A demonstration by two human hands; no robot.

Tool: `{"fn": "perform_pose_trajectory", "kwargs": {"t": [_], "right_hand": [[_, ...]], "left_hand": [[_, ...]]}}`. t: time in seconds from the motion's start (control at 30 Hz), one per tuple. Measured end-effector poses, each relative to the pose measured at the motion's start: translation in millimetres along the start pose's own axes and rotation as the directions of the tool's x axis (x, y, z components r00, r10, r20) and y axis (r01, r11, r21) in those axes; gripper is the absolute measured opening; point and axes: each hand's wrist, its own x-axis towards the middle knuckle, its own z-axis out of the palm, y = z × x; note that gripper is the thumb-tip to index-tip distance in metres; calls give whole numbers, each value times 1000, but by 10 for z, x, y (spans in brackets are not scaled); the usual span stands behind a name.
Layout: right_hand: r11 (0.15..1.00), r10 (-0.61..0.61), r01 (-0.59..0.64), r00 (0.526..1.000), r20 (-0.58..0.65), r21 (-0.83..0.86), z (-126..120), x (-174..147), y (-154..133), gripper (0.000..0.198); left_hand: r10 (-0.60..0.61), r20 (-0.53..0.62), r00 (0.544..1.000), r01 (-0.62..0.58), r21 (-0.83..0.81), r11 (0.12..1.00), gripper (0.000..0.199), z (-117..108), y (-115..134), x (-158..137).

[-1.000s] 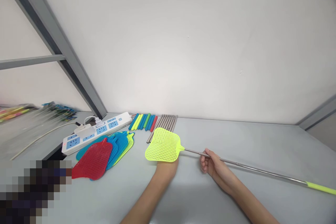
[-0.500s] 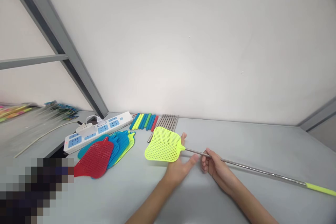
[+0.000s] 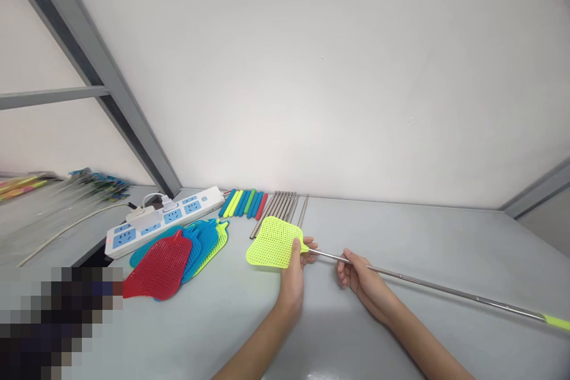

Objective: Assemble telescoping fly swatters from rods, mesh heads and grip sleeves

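Note:
A yellow-green fly swatter [image 3: 272,243] with a long steel telescopic rod lies across both hands. My left hand [image 3: 291,285] grips it where the mesh head meets the rod, thumb on top of the head's edge and fingers behind. Farther along, my right hand [image 3: 363,279] pinches the steel rod between thumb and curled fingers. The rod slopes down to the right and ends in a yellow-green grip [image 3: 556,322], cut off by the frame's edge. Behind the mesh head, several steel rods [image 3: 278,205] lie on the table, partly hidden by it.
Several coloured grips [image 3: 244,203] lie in a row near the wall. A white power strip [image 3: 165,222] stands left of them, with red [image 3: 162,264], blue [image 3: 205,243] and yellow-green swatter heads in front. Blurred packaged goods [image 3: 100,184] lie far left. A grey frame post [image 3: 129,124] rises there.
My left hand has closed round the swatter's neck, its thumb now on the mesh head. The rod's grip end has shifted right, farther out of frame. One steel rod now lies apart from the others.

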Motion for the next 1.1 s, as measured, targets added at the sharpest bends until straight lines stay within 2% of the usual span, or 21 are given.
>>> {"fn": "perform_pose_trajectory", "kwargs": {"t": [0.13, 0.27, 0.5, 0.77, 1.1], "right_hand": [[997, -39, 40, 999, -14, 64, 31, 52, -27, 30], [991, -128, 129, 990, -52, 30, 84, 128, -36, 27], [977, -121, 118, 993, 6, 175, 73, 370, -59, 19], [967, -38, -10, 982, 183, 254, 197, 787, -87, 21], [956, -34, -39, 970, 240, 290, 326, 903, -69, 23]], "left_hand": [[-118, 94, 989, 128, -111, 986, 31, 4, 20, 37], [-162, 112, 980, 181, -186, 966, 26, -18, 32, 88], [-84, 65, 994, 95, -191, 977, 30, -24, 32, 93], [-3, -43, 999, -4, -159, 987, 40, -47, 56, 134], [35, -99, 994, -49, -138, 989, 41, -83, 106, 194]]}}
